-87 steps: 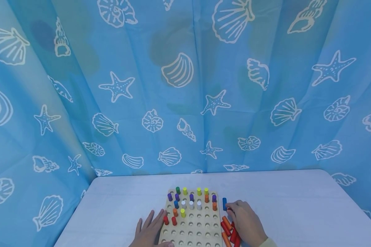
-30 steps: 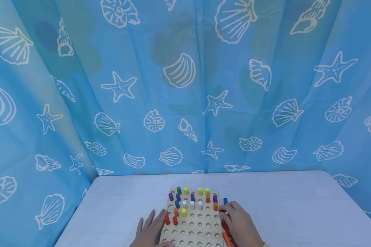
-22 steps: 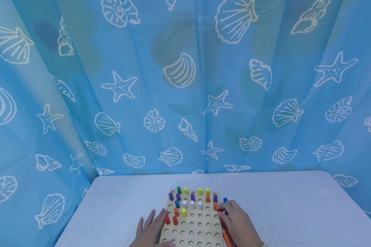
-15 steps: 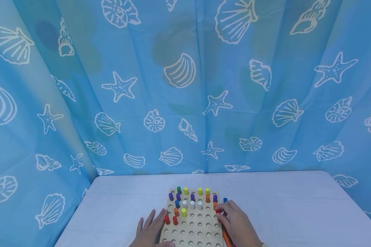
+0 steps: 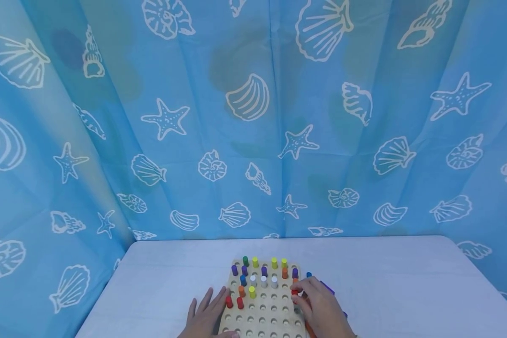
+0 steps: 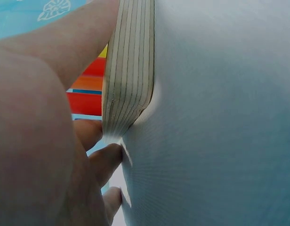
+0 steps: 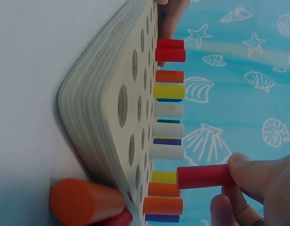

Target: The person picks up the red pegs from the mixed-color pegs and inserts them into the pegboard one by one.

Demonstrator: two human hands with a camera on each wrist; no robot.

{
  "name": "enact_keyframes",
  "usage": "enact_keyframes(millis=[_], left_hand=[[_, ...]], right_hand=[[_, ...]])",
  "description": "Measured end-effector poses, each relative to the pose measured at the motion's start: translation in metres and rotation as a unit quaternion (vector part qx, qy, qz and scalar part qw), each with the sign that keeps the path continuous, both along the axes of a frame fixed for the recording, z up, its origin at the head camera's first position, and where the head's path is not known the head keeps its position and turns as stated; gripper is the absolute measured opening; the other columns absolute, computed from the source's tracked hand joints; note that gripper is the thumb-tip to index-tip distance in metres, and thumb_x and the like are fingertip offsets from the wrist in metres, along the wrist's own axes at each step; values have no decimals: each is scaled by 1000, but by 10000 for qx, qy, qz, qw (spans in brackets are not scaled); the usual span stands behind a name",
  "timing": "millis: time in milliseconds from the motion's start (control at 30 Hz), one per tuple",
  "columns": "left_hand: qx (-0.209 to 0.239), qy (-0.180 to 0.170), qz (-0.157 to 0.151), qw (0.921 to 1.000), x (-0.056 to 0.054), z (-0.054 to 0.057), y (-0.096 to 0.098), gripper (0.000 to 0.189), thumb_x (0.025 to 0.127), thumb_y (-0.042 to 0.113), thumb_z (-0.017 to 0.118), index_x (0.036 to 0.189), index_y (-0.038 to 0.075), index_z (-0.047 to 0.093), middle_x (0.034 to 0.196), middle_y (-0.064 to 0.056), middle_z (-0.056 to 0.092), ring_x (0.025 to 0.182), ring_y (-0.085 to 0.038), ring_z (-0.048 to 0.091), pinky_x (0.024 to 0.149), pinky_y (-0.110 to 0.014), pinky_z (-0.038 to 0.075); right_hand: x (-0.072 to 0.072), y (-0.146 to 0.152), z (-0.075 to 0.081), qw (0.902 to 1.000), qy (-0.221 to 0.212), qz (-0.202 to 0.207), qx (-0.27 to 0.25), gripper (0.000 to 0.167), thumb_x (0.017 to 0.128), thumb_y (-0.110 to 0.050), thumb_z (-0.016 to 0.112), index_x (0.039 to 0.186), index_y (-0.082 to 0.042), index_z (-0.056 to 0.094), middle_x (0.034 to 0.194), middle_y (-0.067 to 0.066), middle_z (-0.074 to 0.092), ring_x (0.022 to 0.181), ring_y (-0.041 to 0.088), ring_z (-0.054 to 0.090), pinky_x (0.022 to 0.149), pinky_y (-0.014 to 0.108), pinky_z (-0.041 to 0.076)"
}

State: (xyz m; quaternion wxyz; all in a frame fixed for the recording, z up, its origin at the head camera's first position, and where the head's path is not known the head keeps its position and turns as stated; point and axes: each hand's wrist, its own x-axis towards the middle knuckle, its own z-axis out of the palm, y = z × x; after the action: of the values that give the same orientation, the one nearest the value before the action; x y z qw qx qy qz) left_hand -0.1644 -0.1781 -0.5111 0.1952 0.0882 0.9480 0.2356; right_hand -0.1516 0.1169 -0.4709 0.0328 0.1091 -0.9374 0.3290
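A wooden pegboard [image 5: 267, 321] with rows of round holes lies on the table. Coloured pegs stand in its far and left holes, among them a red peg [image 5: 240, 303], a yellow peg [image 5: 252, 292] and a white peg [image 5: 264, 281]. My right hand [image 5: 321, 307] pinches another red peg [image 7: 204, 176] between thumb and fingers, over the board's right-hand column. In the right wrist view this peg is held apart from the board face. My left hand [image 5: 204, 314] rests with spread fingers along the board's left edge; its fingers [image 6: 106, 162] touch table and board side.
Loose pegs lie right of the board, partly hidden by my right hand: an orange peg [image 7: 84, 201], a blue peg [image 5: 309, 275] and a purple peg [image 5: 328, 287]. A blue shell-print curtain [image 5: 253, 141] hangs behind the white table [image 5: 388, 281].
My right hand has left the loose pegs and moved left over the board's right column with a red peg. Purple pegs now show beside it. My left hand stays put.
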Motion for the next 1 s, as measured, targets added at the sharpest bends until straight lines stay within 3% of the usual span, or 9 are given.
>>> enact_keyframes(millis=[400,700,1000], left_hand=[[-151,62,12,9999,-1,0,1,107,81,81,56,158,10,33,161,-12,34,150,-46,13,115,-78,0],[-66,75,-9,9999,-1,-3,1,108,80,82,56,158,10,33,161,-12,34,150,-46,13,114,-78,0],[-225,177,-66,9996,-1,-5,1,107,81,82,55,158,12,32,161,-11,35,149,-46,17,113,-80,2]], right_hand=[[-1,-9,-4,9989,349,306,65,15,96,-23,70,109,-18,69,99,-9,58,81,4,55,66,24,55],[-2,-18,0,9992,239,200,236,18,95,-25,71,111,-19,70,105,-8,62,93,13,62,80,37,59],[-2,-24,0,9985,368,301,275,19,96,-25,70,114,-20,71,101,-12,60,91,9,60,75,33,58]])
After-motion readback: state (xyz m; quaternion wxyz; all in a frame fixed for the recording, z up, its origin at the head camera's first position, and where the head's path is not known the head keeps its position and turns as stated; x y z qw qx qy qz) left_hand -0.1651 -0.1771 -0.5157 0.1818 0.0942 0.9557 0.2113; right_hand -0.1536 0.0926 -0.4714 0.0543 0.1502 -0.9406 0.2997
